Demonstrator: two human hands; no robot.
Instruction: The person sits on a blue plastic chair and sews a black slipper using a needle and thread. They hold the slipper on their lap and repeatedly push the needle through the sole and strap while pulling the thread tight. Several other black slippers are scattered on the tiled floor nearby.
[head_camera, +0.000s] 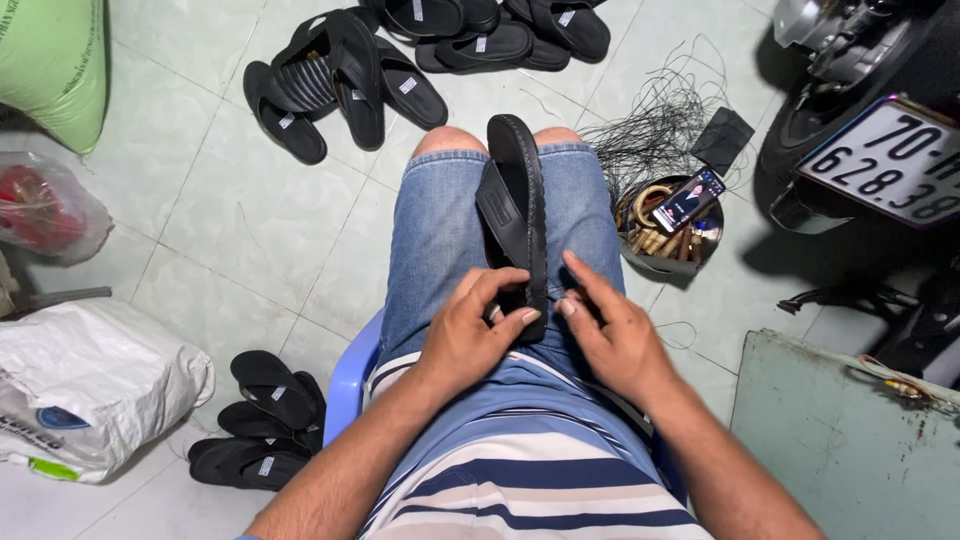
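A black sandal (517, 205) stands on its edge between my knees, on my denim shorts (436, 235), with its toe pointing away. My left hand (470, 330) wraps around the near heel end of the sandal. My right hand (610, 330) rests beside it, with the index finger and thumb touching the heel edge. Whether the right fingers pinch a thread or needle is too small to tell.
Several black sandals (340, 85) lie on the tiled floor ahead, and more sandals (262, 420) lie at lower left. A metal bowl (672, 250) with a phone (688, 200) sits to the right, by black thread (655, 125). A motorbike (870, 130) stands at right, a white sack (90, 385) at left.
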